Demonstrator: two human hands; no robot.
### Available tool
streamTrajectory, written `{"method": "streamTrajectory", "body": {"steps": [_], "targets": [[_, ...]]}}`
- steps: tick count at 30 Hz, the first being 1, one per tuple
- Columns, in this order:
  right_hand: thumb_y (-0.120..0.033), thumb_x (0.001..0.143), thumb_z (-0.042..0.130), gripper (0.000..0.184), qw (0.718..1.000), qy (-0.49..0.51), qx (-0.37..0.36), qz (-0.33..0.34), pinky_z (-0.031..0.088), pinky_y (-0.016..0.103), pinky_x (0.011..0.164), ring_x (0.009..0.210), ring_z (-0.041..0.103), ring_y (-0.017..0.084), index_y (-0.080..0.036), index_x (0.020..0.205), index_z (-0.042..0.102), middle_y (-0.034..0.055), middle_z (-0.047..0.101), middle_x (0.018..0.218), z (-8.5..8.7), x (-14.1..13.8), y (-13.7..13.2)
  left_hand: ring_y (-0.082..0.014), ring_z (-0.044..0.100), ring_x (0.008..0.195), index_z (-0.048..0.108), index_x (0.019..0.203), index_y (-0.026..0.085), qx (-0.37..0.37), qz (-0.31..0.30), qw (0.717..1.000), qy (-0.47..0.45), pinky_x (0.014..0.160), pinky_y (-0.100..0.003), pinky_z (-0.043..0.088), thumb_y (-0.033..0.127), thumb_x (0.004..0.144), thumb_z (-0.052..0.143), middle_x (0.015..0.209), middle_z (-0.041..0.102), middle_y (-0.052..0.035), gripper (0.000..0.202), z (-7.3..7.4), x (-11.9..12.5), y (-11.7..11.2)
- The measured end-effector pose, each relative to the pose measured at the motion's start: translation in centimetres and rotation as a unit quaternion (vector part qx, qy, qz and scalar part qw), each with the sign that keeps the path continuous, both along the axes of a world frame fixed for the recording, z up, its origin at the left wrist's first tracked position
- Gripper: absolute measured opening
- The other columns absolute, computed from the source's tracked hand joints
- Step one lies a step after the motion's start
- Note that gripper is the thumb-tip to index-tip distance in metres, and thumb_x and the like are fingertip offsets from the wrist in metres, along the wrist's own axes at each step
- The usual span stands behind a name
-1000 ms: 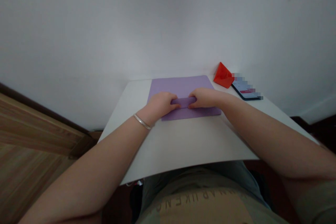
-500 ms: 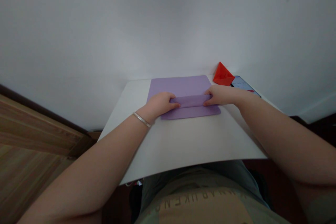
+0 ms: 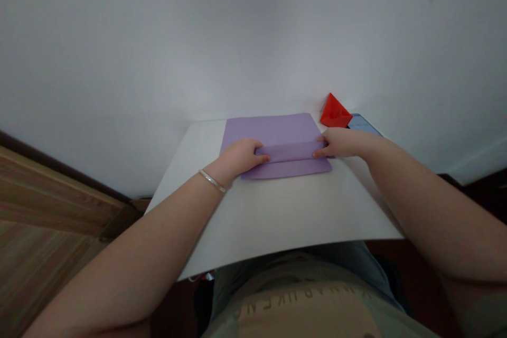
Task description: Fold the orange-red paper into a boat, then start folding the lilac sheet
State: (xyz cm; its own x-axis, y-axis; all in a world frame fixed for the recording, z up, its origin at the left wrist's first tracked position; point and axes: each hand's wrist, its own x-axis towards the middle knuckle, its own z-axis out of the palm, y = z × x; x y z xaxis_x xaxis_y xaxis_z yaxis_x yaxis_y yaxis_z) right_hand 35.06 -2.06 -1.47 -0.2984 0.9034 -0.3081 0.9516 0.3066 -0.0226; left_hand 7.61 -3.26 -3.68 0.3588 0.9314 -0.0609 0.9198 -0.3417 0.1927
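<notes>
A purple sheet of paper (image 3: 273, 129) lies on the white table (image 3: 277, 211), its near part folded over into a narrow band (image 3: 291, 151). My left hand (image 3: 240, 156), with a silver bracelet on the wrist, presses curled fingers on the band's left end. My right hand (image 3: 340, 142) pinches the band's right end at the sheet's right edge. Both hands have their fingers closed on the paper.
A red folded paper shape (image 3: 335, 112) stands at the table's far right corner against the white wall. A phone (image 3: 362, 123) lies just right of it, partly behind my right wrist. A wooden floor shows at the left.
My right hand has slid rightward along the folded band, from beside my left hand to the sheet's right edge. My left hand has stayed in place.
</notes>
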Motion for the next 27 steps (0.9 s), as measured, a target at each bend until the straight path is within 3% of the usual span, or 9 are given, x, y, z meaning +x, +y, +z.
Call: {"method": "streamTrajectory", "body": {"steps": [6,14,22,27], "targets": [[-0.055,0.081,0.055,0.041,0.999,-0.025,0.018,-0.018,0.040,0.033,0.057,0.062,0.061,0.022,-0.017,0.082,0.071,0.0089,0.069,0.071,-0.4,0.5,0.2,-0.0216,0.061,0.075,0.069,0.102,0.022,0.009,-0.011,1.000,0.010,0.058,-0.028,0.035,0.056,0.082,0.052,0.082,0.069,-0.0060,0.043,-0.1,0.1,0.0],[-0.050,0.079,0.060,0.032,1.000,0.002,-0.006,-0.022,0.042,0.033,0.060,0.067,0.061,0.022,-0.019,0.078,0.070,0.0069,0.069,0.075,-0.2,0.9,0.1,-0.0210,0.062,0.076,0.069,0.101,0.022,0.006,-0.009,1.000,0.013,0.060,-0.027,0.038,0.056,0.082,0.053,0.085,0.069,-0.0060,0.042,-0.1,0.1,0.1],[-0.044,0.077,0.060,0.026,0.991,0.067,-0.103,-0.051,0.041,0.030,0.061,0.060,0.058,0.017,-0.021,0.065,0.062,0.0007,0.062,0.061,-0.2,2.0,0.4,-0.0216,0.062,0.076,0.069,0.104,0.022,0.004,-0.007,1.000,0.010,0.058,-0.027,0.036,0.056,0.080,0.054,0.085,0.070,-0.0064,0.044,-0.2,0.1,0.2],[-0.036,0.075,0.061,0.014,0.985,0.101,-0.132,-0.055,0.043,0.028,0.061,0.064,0.059,0.016,-0.022,0.077,0.063,0.0010,0.065,0.068,0.2,3.1,0.5,-0.0213,0.062,0.076,0.069,0.104,0.022,0.007,-0.009,1.000,0.012,0.058,-0.027,0.036,0.057,0.080,0.053,0.087,0.070,-0.0062,0.045,-0.4,0.0,0.3]]}}
